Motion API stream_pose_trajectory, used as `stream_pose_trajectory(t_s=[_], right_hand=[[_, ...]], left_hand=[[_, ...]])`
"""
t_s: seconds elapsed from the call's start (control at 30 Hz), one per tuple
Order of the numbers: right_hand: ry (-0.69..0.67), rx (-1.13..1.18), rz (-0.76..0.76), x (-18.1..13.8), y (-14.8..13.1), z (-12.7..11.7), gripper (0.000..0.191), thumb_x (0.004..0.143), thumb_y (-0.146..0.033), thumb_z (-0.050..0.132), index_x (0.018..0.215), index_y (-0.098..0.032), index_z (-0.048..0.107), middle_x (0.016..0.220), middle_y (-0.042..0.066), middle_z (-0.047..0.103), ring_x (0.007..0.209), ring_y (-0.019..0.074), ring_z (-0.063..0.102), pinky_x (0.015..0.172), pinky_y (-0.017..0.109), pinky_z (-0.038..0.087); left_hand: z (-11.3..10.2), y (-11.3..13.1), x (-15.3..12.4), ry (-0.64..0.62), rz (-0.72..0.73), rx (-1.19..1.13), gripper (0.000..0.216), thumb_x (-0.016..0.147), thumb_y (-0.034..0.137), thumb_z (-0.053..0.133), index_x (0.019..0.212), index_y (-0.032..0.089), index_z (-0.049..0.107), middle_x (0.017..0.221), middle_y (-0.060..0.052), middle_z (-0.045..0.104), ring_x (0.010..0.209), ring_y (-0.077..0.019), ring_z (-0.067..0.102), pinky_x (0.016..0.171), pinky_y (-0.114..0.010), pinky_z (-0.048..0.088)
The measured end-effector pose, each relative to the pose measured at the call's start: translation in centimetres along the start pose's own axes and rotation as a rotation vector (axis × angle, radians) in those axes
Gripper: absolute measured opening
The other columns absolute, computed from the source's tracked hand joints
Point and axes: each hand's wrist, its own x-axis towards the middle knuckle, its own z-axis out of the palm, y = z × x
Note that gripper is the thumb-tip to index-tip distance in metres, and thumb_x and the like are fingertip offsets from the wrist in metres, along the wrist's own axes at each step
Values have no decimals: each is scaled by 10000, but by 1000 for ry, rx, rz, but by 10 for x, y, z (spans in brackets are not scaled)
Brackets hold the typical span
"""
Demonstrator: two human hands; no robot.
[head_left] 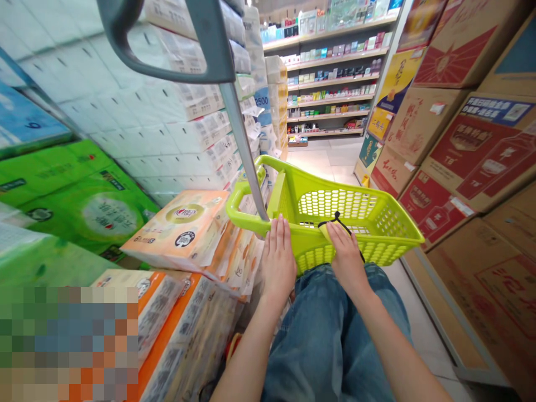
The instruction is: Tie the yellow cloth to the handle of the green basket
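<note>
A lime-green shopping basket (pixel 343 187) with openwork sides stands in front of my knees. A grey pole (pixel 242 139) with a dark grey loop handle (pixel 167 70) rises from its left end. My left hand (pixel 278 254) lies on the near rim by the foot of the pole, fingers stretched out and flat, holding nothing. Farther right on the same rim, my right hand (pixel 347 257) has its fingers closed over a small yellow piece with a black cord (pixel 324 224). My palm hides most of that piece. Inside the basket, no goods show.
Orange tissue packs (pixel 180 223) are stacked close on the left, with green packs (pixel 79 195) and white packs (pixel 163 128) behind. Cardboard cartons (pixel 464 145) line the right side. Shelves of small boxed goods (pixel 330 72) stand across the aisle's far end.
</note>
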Motion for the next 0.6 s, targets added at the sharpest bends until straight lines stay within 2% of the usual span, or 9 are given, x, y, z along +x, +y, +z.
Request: stream_pose_trajectory(t_s=[0.1,0.2,0.3,0.47,0.53,0.6], right_hand=[[28,-73,46,-10,29,-7,816,690,40,378,1477,-173,400,1514,88,479,1439,224,376,1202,539,259],[32,-144,84,-10,30,-10,786,695,32,393,1459,-146,423,1497,106,498,1432,244,384,1191,551,280],[-7,-173,91,4,-2,-10,761,693,30,409,1439,-114,452,1470,133,526,1403,272,420,1182,561,291],[-119,-6,-41,36,-79,-4,741,701,41,383,1422,-98,478,1466,134,528,1382,260,435,1187,504,296],[-122,56,-61,42,-93,-2,733,718,34,371,1429,-110,473,1476,120,519,1392,249,421,1194,494,283],[-117,91,-79,40,-92,1,749,721,36,359,1448,-123,452,1499,98,495,1414,228,391,1209,478,259]], left_hand=[[0,1,0,-11,-3,-3,817,818,38,419,1569,67,99,1650,-127,179,1534,-229,71,1226,-428,253],[-1,1,1,-18,-9,-4,810,812,36,423,1563,52,120,1651,-132,172,1534,-232,61,1228,-425,247],[-1,0,1,-12,-2,-4,798,818,34,418,1560,49,126,1648,-136,185,1534,-230,64,1227,-424,251],[0,0,1,9,0,11,731,876,61,385,1566,93,146,1627,-143,255,1525,-236,136,1205,-449,304],[0,0,2,8,-10,17,700,893,75,379,1562,96,172,1624,-141,264,1522,-239,157,1205,-448,306],[-1,1,2,0,-16,22,691,893,75,380,1556,82,189,1624,-142,261,1520,-242,163,1209,-444,298]])
